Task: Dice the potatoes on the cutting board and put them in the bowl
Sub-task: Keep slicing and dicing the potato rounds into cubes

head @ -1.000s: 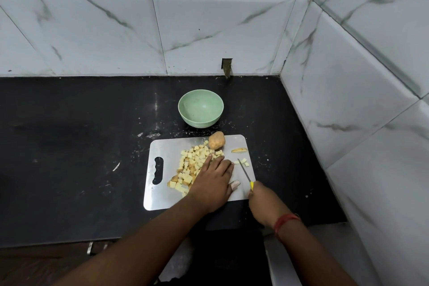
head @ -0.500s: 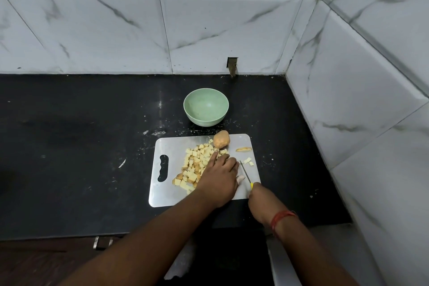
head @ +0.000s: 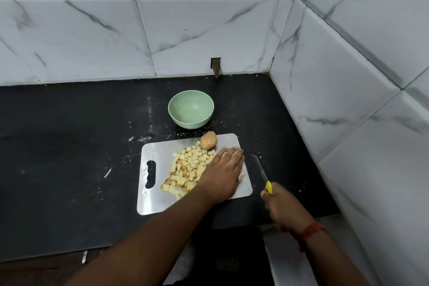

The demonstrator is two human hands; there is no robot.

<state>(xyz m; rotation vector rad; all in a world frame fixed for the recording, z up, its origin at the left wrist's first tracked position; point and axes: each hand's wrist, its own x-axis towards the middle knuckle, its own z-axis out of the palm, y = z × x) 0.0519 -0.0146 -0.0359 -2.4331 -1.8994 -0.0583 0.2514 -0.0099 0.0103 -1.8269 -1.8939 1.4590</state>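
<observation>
A metal cutting board [head: 160, 202] is seen lying on the black tabletop [head: 58, 158] just below the centre of the frame, with its handle slot toward the left. On it a heap of diced potato [head: 188, 167] is spread across the middle, too many pieces to be counted singly, and one whole unpeeled potato [head: 208, 140] is set at the board's upper edge, probably kept aside there until its turn for cutting. One green bowl [head: 190, 109] is placed just above the board on the tabletop, apart from it and with nothing seen inside, so none of the dice have yet been transferred; its nearness is judged to make the later transfer short. The left hand [head: 224, 173] is laid flat on the right part of the board, fingers straight and together, its edge against the heap, seemingly so that stray pieces are gathered toward the pile; nothing is grasped by it. Whether pieces lie hidden under the palm cannot be told. The right hand [head: 282, 208] is clenched round the yellow handle of one knife [head: 261, 170], which is held off the board's right edge with the blade pointing up the frame, apparently kept clear of the other hand's fingers. One red band is worn on the right wrist. The task is judged to be partly done: one potato remains whole.
</observation>
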